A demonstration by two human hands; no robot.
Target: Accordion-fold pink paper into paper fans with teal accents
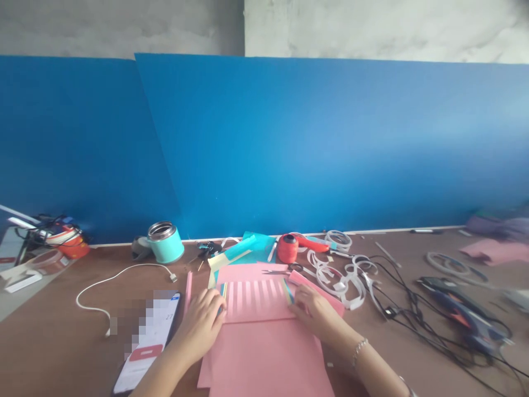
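Indoors, half-curled fingers of the left hand [205, 317] and right hand [312, 311] touch opposite edges of a striped pink sheet [256, 302] between them, any pinch unclear. Beneath them spreads a brown table [95, 281]; beyond, a blue panel [289, 143] fronts a grey wall [351, 27].

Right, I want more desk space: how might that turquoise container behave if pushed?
The turquoise container looks rigid, with a metallic rim, so it should slide rather than crumple. Squat and upright, it probably resists tipping. Its mouth is open, so any contents, hidden here, might spill.
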